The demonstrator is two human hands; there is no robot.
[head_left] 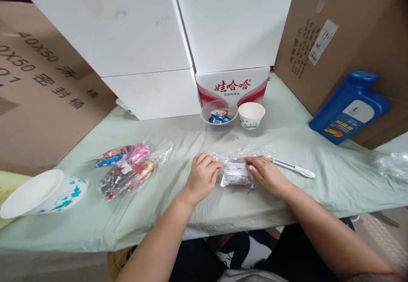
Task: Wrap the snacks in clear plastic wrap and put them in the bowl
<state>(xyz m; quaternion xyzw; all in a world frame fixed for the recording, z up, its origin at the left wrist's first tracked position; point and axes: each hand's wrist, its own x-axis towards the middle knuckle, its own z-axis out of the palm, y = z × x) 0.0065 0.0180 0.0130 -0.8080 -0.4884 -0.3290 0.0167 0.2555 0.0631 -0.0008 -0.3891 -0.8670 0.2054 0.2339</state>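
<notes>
A small silvery packet (pixel 236 175) with dense printing lies flat on the table in front of me, with clear crinkled plastic (pixel 258 150) around its far side. My left hand (pixel 203 176) is closed at the packet's left edge, thumb and fingers pinching the clear plastic there. From the other side my right hand (pixel 267 175) grips the packet's upper right edge between thumb and fingers. Just beyond the right hand lies a white utility knife (pixel 295 168), its front end partly behind the fingers.
Left of me are bagged colourful items (pixel 129 169) and a large paper bowl (pixel 60 193). At the back stand a clear plastic bowl (pixel 205 118) with small packets and a paper cup (pixel 251 118), before white boxes (pixel 232 82). A blue bottle (pixel 350 108) leans right, near crumpled plastic (pixel 393 166).
</notes>
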